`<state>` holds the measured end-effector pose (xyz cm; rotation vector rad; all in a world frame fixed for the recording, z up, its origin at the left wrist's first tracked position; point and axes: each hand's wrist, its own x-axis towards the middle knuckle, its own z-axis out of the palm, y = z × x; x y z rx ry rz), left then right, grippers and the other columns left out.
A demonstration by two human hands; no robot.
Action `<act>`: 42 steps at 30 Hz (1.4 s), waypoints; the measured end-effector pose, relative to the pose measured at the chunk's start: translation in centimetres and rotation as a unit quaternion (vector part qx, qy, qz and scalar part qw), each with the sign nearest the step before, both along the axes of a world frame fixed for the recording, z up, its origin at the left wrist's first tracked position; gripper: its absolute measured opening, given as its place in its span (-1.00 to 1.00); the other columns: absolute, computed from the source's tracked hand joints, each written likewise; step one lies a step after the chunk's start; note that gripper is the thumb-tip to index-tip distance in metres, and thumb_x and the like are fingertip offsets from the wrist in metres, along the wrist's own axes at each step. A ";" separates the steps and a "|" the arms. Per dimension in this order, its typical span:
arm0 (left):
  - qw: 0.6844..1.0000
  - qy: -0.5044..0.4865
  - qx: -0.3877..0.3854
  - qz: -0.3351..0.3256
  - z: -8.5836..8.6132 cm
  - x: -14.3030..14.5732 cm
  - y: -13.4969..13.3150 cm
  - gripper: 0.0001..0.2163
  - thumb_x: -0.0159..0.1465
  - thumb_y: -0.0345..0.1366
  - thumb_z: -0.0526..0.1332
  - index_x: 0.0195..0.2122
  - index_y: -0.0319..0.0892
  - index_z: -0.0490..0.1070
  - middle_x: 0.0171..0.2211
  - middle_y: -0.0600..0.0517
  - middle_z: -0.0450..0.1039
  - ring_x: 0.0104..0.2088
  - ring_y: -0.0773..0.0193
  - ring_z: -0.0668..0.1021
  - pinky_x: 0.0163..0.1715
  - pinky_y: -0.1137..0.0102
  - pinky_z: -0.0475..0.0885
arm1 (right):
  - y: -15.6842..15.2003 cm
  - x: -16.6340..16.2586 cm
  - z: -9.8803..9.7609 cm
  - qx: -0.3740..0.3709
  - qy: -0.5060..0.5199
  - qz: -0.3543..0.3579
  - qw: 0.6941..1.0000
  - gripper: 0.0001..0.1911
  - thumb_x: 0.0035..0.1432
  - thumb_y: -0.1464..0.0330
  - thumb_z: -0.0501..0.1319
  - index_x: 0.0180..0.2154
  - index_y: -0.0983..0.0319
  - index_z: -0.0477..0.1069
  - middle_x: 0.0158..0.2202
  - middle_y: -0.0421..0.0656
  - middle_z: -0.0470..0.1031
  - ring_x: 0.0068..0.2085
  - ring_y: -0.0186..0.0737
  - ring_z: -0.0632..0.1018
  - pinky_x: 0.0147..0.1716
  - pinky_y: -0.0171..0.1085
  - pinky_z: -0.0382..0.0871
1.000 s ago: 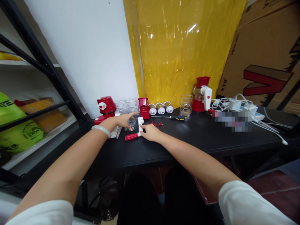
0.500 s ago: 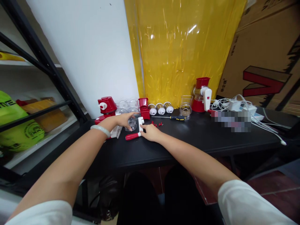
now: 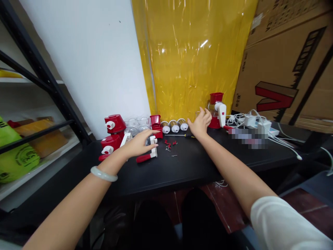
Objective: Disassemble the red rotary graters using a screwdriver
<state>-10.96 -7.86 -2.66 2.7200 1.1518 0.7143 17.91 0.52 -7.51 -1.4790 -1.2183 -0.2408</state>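
My left hand (image 3: pixel 142 143), thumb and fingers apart, hovers at a white crank handle with a red grip (image 3: pixel 144 158) lying on the black table; whether it touches the crank I cannot tell. My right hand (image 3: pixel 201 124) is raised with fingers spread in front of a clear plastic part, which it mostly hides. Under its wrist runs a screwdriver (image 3: pixel 179 135), its handle largely covered. Between the hands lie small red pieces (image 3: pixel 168 143) and a few screws (image 3: pixel 174 155). Behind them stand a red hopper (image 3: pixel 156 125) and three metal drums with white ends (image 3: pixel 174 126).
Red grater bases (image 3: pixel 114 123) and clear cups (image 3: pixel 135 125) stand at the left. An assembled red and white rotary grater (image 3: pixel 216 113) is at the right, beside tangled white cables and plugs (image 3: pixel 249 121). A large cardboard box (image 3: pixel 275 76) leans behind.
My right hand has left the crank handle and moved right and back to the clear part. My left hand remains near the crank. The view has shifted slightly right.
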 end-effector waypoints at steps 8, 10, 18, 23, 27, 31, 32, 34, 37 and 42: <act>0.992 -0.110 0.053 -0.008 -2.5 5.7 1.9 -0.68 0.25 -0.20 0.21 0.02 -0.14 0.42 -0.03 -0.09 0.44 0.01 0.08 0.47 0.10 0.19 0.29 | 2.8 3.1 -4.7 -0.147 0.125 -0.033 0.981 0.08 -0.12 0.19 0.40 0.29 0.35 -0.13 0.17 0.27 0.18 0.19 0.22 0.29 0.10 0.05 0.24; 0.988 -0.138 0.064 -0.002 -3.5 6.5 2.2 -0.72 0.26 -0.21 0.19 -0.03 -0.15 0.45 -0.08 -0.10 0.46 0.00 0.08 0.48 0.08 0.19 0.31 | 3.1 3.6 -5.0 -0.166 0.132 -0.020 0.977 -0.01 -0.09 0.22 0.37 0.27 0.36 -0.05 0.15 0.24 0.23 0.16 0.18 0.34 0.11 0.01 0.24; 0.930 -0.363 -0.058 0.004 -6.0 6.7 2.9 -0.71 0.13 -0.26 0.32 -0.10 -0.14 0.47 -0.05 -0.11 0.48 0.01 0.07 0.51 0.09 0.16 0.35 | 2.0 4.4 -3.1 0.003 0.015 -0.012 1.000 -0.23 0.09 0.27 0.23 0.26 0.38 0.03 0.22 0.18 0.18 0.28 0.04 0.21 0.23 -0.02 0.12; 0.845 -0.487 -0.222 -0.006 -6.5 7.9 3.5 -0.54 -0.01 -0.29 0.44 -0.07 -0.19 0.41 -0.07 -0.14 0.51 -0.04 0.11 0.55 0.09 0.13 0.35 | -0.7 0.8 -1.0 0.098 -0.138 0.136 0.976 -0.27 0.20 0.27 0.14 0.32 0.30 -0.04 0.32 0.11 0.06 0.37 0.00 0.04 0.30 0.10 -0.02; 0.775 -0.541 -0.321 -0.065 -7.0 8.7 2.8 -0.38 -0.09 -0.23 0.50 0.02 -0.10 0.37 0.04 -0.11 0.45 -0.01 0.13 0.54 0.07 0.19 0.37 | -2.3 -3.3 -1.6 0.169 -0.285 0.325 0.886 -0.33 0.21 0.30 0.15 0.30 0.22 0.02 0.30 0.05 0.16 0.37 -0.07 0.08 0.30 0.09 0.01; 0.713 -0.611 -0.334 -0.080 -7.2 8.6 2.1 -0.46 -0.04 -0.09 0.46 -0.02 -0.04 0.42 0.03 -0.04 0.47 0.00 0.13 0.53 -0.07 0.30 0.45 | -2.8 -6.1 -1.7 0.207 -0.374 0.396 0.812 -0.40 0.26 0.45 0.06 0.30 0.18 0.01 0.32 0.05 0.14 0.36 -0.16 0.09 0.27 0.07 0.08; 0.702 -0.629 -0.327 -0.074 -7.2 8.4 2.1 -0.49 -0.02 -0.07 0.45 -0.04 -0.05 0.43 0.01 -0.02 0.49 0.00 0.13 0.53 -0.10 0.31 0.46 | -2.8 -6.5 -1.4 0.205 -0.390 0.407 0.800 -0.39 0.26 0.45 0.07 0.30 0.17 0.00 0.33 0.06 0.11 0.37 -0.16 0.07 0.27 0.07 0.09; 0.688 -0.652 -0.314 -0.059 -7.1 7.9 2.1 -0.53 -0.01 -0.06 0.44 -0.09 -0.06 0.44 -0.04 -0.01 0.52 -0.01 0.11 0.54 -0.12 0.31 0.47 | -3.1 -6.7 -0.7 0.199 -0.418 0.432 0.774 -0.34 0.25 0.38 0.11 0.32 0.17 -0.06 0.35 0.09 0.05 0.38 -0.13 0.03 0.26 0.07 0.09; 0.682 -0.659 -0.315 -0.045 -6.8 7.4 2.1 -0.58 0.00 -0.11 0.43 -0.13 -0.06 0.44 -0.10 0.00 0.55 -0.05 0.08 0.57 -0.09 0.23 0.47 | -3.9 -6.5 0.4 0.186 -0.422 0.468 0.754 -0.20 0.22 0.28 0.16 0.35 0.21 -0.21 0.37 0.14 -0.05 0.38 -0.09 0.02 0.25 0.03 0.12; 0.672 -0.666 -0.319 -0.049 -5.9 7.1 2.0 -0.66 0.07 -0.22 0.35 -0.12 -0.07 0.38 -0.10 0.01 0.56 -0.03 0.08 0.57 0.04 0.07 0.42 | -3.1 -3.8 0.6 0.185 -0.339 0.442 0.809 -0.15 0.20 0.26 0.13 0.37 0.11 -0.32 0.33 0.03 0.04 0.34 -0.10 0.14 0.24 0.00 0.15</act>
